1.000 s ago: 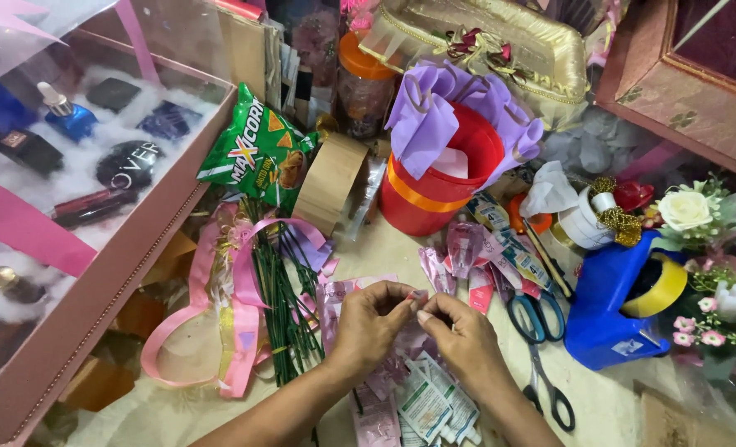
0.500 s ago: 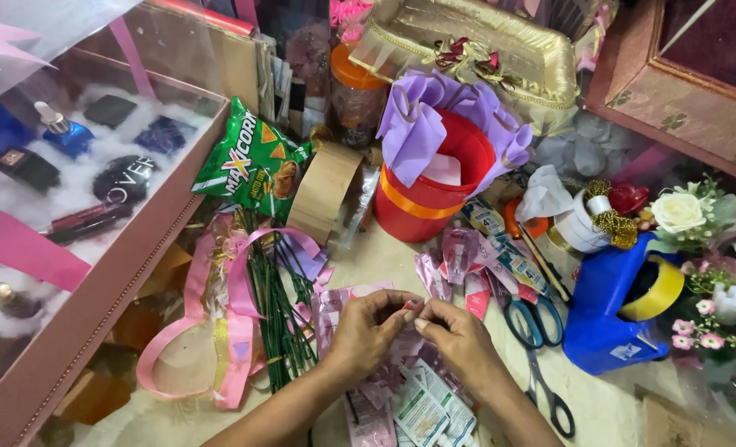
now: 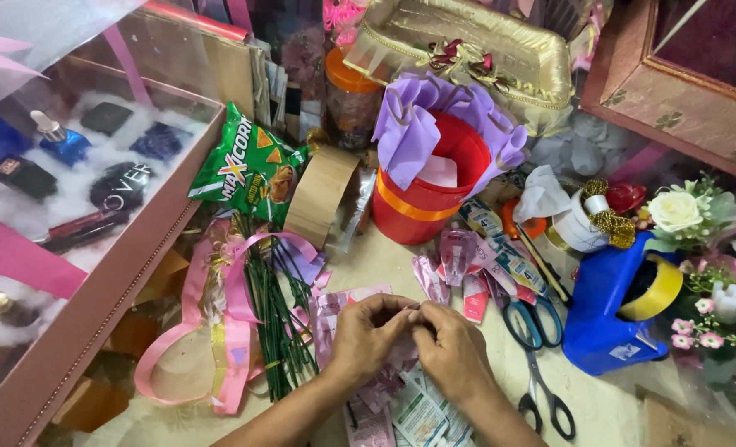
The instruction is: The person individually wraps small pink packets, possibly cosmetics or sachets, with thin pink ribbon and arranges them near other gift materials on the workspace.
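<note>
My left hand [image 3: 366, 334] and my right hand [image 3: 450, 348] meet at the fingertips low in the middle of the head view. Together they pinch a small folded piece of pink paper [image 3: 411, 310] above a pile of pink and green paper notes [image 3: 409, 410] on the table. Most of the pinched piece is hidden by my fingers. Several folded pink paper pieces [image 3: 455, 265] lie just beyond my hands. A bundle of green stems [image 3: 275, 319] lies to the left of my left hand.
A red bucket with purple paper frills [image 3: 434, 178] stands behind the hands. Blue-handled scissors [image 3: 533, 348], a blue tape dispenser [image 3: 612, 310], artificial flowers [image 3: 690, 215], a brown tape roll [image 3: 322, 194], a green snack bag [image 3: 248, 170] and a pink ribbon heart frame [image 3: 182, 348] surround them. A pink display box [image 3: 62, 199] sits left.
Both hands have stayed together over the paper pile, fingers working the small pink piece. The view has shifted slightly; nothing else has moved.
</note>
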